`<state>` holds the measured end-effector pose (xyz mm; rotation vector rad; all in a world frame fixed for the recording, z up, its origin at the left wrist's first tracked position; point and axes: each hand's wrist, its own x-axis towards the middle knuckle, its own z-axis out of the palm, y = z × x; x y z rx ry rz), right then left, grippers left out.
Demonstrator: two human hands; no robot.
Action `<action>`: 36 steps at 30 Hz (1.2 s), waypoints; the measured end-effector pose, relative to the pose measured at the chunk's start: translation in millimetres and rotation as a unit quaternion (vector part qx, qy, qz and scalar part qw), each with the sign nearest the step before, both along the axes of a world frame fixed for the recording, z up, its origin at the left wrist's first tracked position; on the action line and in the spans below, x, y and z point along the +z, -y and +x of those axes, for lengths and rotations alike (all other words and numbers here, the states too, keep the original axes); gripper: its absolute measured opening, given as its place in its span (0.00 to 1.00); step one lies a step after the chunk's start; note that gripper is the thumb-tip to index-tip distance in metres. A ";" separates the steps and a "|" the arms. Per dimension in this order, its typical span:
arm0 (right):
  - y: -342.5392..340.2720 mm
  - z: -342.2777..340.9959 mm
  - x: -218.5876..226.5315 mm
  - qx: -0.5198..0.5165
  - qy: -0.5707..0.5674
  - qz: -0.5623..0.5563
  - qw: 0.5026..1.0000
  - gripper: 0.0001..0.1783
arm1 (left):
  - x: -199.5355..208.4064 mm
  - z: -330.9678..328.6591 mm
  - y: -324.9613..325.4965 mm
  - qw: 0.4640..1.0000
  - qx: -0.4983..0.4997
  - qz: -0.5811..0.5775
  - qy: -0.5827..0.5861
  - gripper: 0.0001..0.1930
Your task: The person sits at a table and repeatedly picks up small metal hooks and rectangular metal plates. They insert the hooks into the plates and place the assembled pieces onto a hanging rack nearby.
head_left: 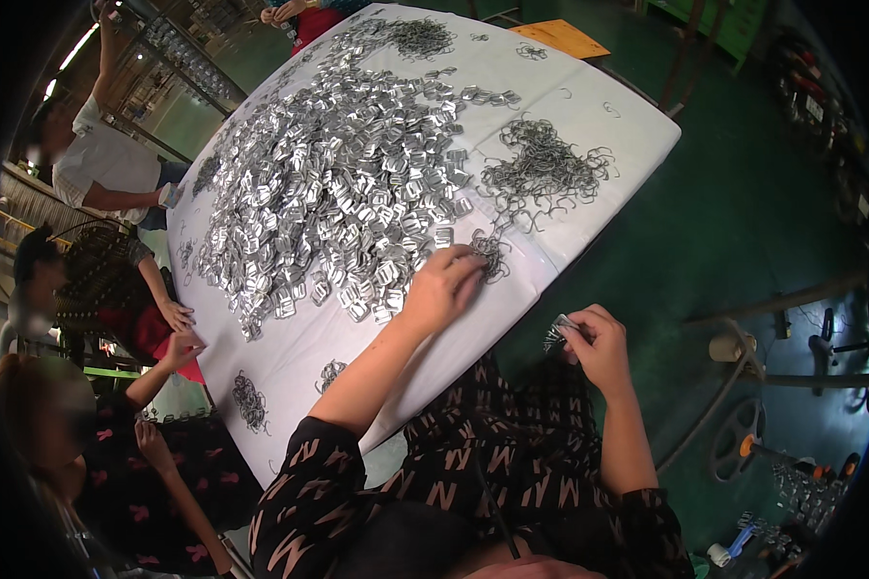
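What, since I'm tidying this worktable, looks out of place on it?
Some thin wire hooks lie alone on the table toward its right corner, beyond the large hook heap; they look slightly odd, as if strayed.

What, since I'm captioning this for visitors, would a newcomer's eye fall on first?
A huge heap of shiny, flat silver metal pieces covers the middle of the white table. To its right lies a tangled pile of dark grey, curved wire hooks. Below, the bare left hand is at a small hook cluster; the right hand holds silvery metal off the table's edge.
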<state>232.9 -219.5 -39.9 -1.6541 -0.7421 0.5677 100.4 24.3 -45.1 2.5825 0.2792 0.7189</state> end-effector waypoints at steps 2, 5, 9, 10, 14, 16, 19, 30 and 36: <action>-2.1 -1.5 -0.5 0.004 0.005 0.001 1.000 0.05 | -2.7 -4.9 -17.3 0.996 0.073 0.050 0.007 0.14; -3.8 -2.8 1.5 0.007 0.014 -0.008 1.000 0.05 | -3.8 -9.7 -39.9 0.984 0.096 0.138 -0.063 0.16; -3.9 -3.3 0.6 0.009 0.023 0.003 1.000 0.05 | 13.1 -8.7 -44.3 0.945 0.168 0.186 -0.211 0.08; -4.5 -3.4 1.1 0.008 0.025 0.005 1.000 0.05 | 16.5 -7.4 -45.0 0.930 0.185 0.207 -0.240 0.07; -8.0 -5.7 5.1 0.008 0.027 -0.009 1.000 0.04 | -3.2 19.3 -33.1 0.994 0.032 0.078 -0.072 0.04; -9.1 -5.8 2.1 0.010 0.041 -0.001 0.999 0.05 | -3.5 33.7 -18.3 0.996 -0.006 0.080 -0.031 0.04; -10.6 -6.2 1.2 0.010 0.062 0.000 0.998 0.05 | -8.9 45.3 -13.4 0.989 -0.026 0.123 -0.073 0.05; -21.9 -18.0 7.5 0.037 0.065 -0.007 0.997 0.05 | 3.0 12.2 -21.0 0.891 0.075 -0.442 -0.063 0.05; -30.6 -27.6 16.7 0.053 0.071 -0.004 0.996 0.05 | 20.5 -24.9 25.8 0.806 -0.096 -0.584 0.008 0.02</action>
